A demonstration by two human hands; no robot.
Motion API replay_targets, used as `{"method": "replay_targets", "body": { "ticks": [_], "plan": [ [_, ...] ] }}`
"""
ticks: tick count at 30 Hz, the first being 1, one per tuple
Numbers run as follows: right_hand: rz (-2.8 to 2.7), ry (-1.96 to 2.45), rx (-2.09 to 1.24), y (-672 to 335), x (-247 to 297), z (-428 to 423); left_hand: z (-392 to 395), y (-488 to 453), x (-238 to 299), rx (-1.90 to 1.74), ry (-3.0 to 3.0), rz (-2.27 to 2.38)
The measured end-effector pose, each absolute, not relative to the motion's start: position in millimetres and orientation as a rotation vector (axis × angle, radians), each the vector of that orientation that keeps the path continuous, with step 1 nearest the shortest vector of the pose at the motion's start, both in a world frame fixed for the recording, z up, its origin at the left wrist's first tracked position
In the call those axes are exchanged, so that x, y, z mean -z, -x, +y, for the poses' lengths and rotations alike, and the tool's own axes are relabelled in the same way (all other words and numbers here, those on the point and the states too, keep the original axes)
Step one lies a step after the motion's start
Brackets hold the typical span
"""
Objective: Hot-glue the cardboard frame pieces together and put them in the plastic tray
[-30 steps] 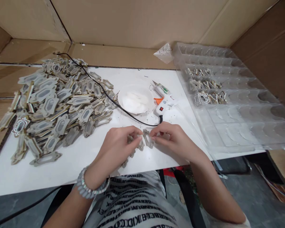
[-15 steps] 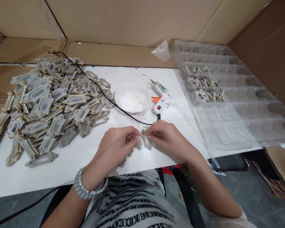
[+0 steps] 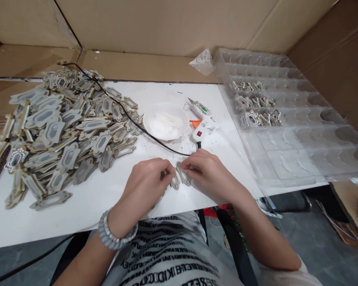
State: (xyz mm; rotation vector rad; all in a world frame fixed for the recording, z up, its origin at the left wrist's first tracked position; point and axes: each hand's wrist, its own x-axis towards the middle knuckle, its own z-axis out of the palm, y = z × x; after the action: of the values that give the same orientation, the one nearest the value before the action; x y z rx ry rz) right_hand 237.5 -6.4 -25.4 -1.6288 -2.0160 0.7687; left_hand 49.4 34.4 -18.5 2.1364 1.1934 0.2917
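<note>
Near the front edge of the white table, two small grey ornate frames (image 3: 183, 174) lie side by side between my hands. My left hand (image 3: 150, 180) is closed in a pinch just above the left-hand frame (image 3: 174, 182); whatever the fingertips hold is too small to make out. The fingers of my right hand (image 3: 207, 171) are pinched together over the right-hand frame, and what is in them is hidden. A white bowl (image 3: 166, 121) of white fluffy material stands beyond my hands. Beside it lies a white glue gun (image 3: 202, 129) with an orange trigger.
A large heap of grey frames (image 3: 68, 131) covers the left side. A black cord (image 3: 122, 105) runs across the table. A cutter knife (image 3: 199, 106) lies behind the glue gun. On the right, a clear compartment tray (image 3: 295, 153) holds several patterned pieces (image 3: 261, 118).
My left fingertips have drawn back slightly to the left, showing more of the left-hand frame. My right hand stays almost in place. The view has shifted slightly.
</note>
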Motion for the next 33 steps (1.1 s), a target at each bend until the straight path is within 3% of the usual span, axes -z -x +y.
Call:
{"method": "replay_targets", "body": {
  "ticks": [11,22,33],
  "plan": [
    [-2.021,1.660,-0.642,-239,29,-13,33,-43,16,-0.376,-2.216,1.260],
    [-2.146,1.554,-0.383,-248,29,-46,20,71,19,-0.513,-2.453,1.527],
    [-2.069,1.648,-0.176,-249,38,-60,17,72,35,-0.598,-2.581,1.321]
  ]
}}
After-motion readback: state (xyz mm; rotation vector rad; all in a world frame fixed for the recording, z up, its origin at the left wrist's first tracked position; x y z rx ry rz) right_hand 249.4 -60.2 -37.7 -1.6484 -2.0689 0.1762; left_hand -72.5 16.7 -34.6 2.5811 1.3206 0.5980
